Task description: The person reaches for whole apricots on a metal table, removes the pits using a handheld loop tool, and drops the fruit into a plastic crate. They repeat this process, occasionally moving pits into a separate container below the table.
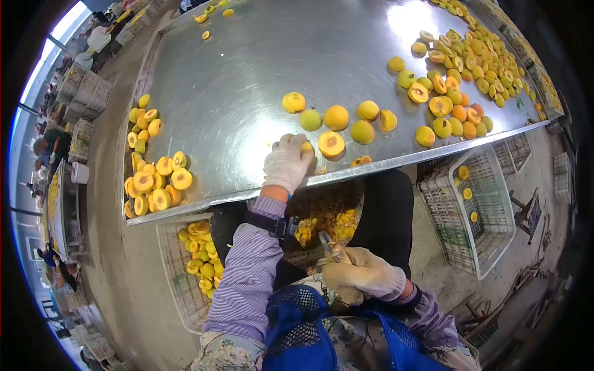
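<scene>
Left hand [288,162]: gloved, at the surface's near edge, curled around a peach [305,147].
Right hand [362,272]: gloved, low over the lap, gripping a small knife [327,242], blade toward 11 o'clock.
Surface [247,74]: shiny steel; a halved peach [331,143] just beside the left hand at 3 o'clock.
Piles: halves [154,179] at 9 o'clock, a larger heap [464,68] at 2 o'clock.
Crate [185,272]: under the edge, holding cut fruit.

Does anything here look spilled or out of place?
Slightly: a few fruit halves lie alone in the grey crate on the right, and some fruit sits apart at the metal table's far edge.
</scene>
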### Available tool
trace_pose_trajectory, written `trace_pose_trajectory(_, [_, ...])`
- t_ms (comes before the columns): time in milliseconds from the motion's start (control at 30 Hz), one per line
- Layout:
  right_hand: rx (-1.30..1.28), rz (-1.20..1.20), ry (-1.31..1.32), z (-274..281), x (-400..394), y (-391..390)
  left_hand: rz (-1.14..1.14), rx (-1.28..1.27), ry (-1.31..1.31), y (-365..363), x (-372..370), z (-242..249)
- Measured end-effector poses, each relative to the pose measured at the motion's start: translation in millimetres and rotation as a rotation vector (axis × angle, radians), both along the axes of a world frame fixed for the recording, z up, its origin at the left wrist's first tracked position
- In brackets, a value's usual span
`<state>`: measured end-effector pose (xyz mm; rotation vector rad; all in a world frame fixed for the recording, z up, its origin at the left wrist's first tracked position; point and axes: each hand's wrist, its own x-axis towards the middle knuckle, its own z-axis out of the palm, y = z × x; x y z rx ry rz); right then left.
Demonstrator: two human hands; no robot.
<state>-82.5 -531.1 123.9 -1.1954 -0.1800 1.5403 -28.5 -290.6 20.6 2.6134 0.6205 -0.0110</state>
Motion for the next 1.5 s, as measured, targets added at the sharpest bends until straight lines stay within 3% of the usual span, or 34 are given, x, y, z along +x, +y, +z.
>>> trace_pose_trajectory(133, [0.01, -0.099, -0.045, -8.8, 3.2, 4.3, -0.189, 0.199, -0.047, 8.9, -9.2, 0.9])
trace_pose_trajectory(200, [-0.021, -0.043, -0.029, 6.7, 12.0, 8.8, -0.064, -0.383, -0.042, 20.5, -5.4, 3.6])
trace_pose_trajectory(233, [-0.054, -0.001, -0.011, 11.9, 14.2, 10.4, -0.066, -0.381, -0.037, 14.5, -9.4, 19.0])
trace_pose_trajectory(300, [-0.036, -0.085, -0.13, 10.0, 13.2, 13.3, 0.253, -1.417, -0.227, -2.6, -29.9, 49.0])
trace_pose_trajectory(400, [-0.005, -0.127, -0.354, 7.7, 16.7, 15.6, 0.066, -1.569, -0.354, -16.5, -52.9, 54.3])
trace_pose_trajectory(500, [-0.004, -0.056, -0.537, -0.2, 13.0, 13.1, 0.147, -1.537, -0.36, -41.4, -72.6, 76.4])
trace_pose_trajectory(567, [0.04, -0.267, -0.165, 2.5, 7.6, 14.4, 0.12, -1.472, -0.395, -51.2, -80.7, 78.5])
trace_pose_trajectory(600, [0.039, -0.27, -0.163, 1.0, 4.5, 16.2, 0.106, -1.399, -0.422, -55.9, -83.5, 83.1])
trace_pose_trajectory(700, [0.156, -0.337, -0.319, -2.7, -0.2, 18.6, 0.119, -1.347, -0.441, -64.9, -93.8, 94.4])
trace_pose_trajectory(767, [0.019, -0.138, -0.781, 1.2, 2.1, 16.3, 0.013, -1.279, -0.445, -67.7, -99.4, 97.8])
trace_pose_trajectory(900, [0.014, -0.134, -0.75, 3.4, -7.1, 10.1, 0.05, -1.289, -0.522, -84.8, -108.2, 98.0])
trace_pose_trajectory(967, [-0.025, -0.124, -0.804, 15.3, -10.7, 7.8, 0.114, -1.133, -0.596, -94.8, -108.2, 102.4])
trace_pose_trajectory(1100, [0.147, -0.155, -0.616, 5.9, -12.0, 3.9, -0.023, -0.886, -0.707, -91.4, -107.8, 111.5])
trace_pose_trajectory(1167, [0.176, -0.149, -0.395, 3.1, -13.9, 1.2, -0.238, -0.679, -0.524, -81.6, -105.2, 134.2])
trace_pose_trajectory(1200, [0.174, -0.151, -0.393, 5.3, -14.6, 0.4, -0.238, -0.681, -0.521, -78.9, -103.4, 133.6])
trace_pose_trajectory(1267, [0.171, -0.171, -0.463, 11.4, -12.9, 0.7, -0.134, -1.074, -0.389, -74.9, -99.9, 131.2])
trace_pose_trajectory(1400, [0.127, -0.136, -0.304, 8.7, -6.8, -3.1, -0.2, -0.82, -0.447, -84.3, -99.0, 129.4])
trace_pose_trajectory(1467, [0.08, -0.15, -0.14, 20.6, -4.9, -4.0, 0.089, -1.425, -0.409, -86.1, -97.1, 129.6])
trace_pose_trajectory(1500, [0.082, -0.151, -0.141, 20.0, -1.3, -5.4, 0.088, -1.424, -0.41, -85.5, -97.8, 128.2])
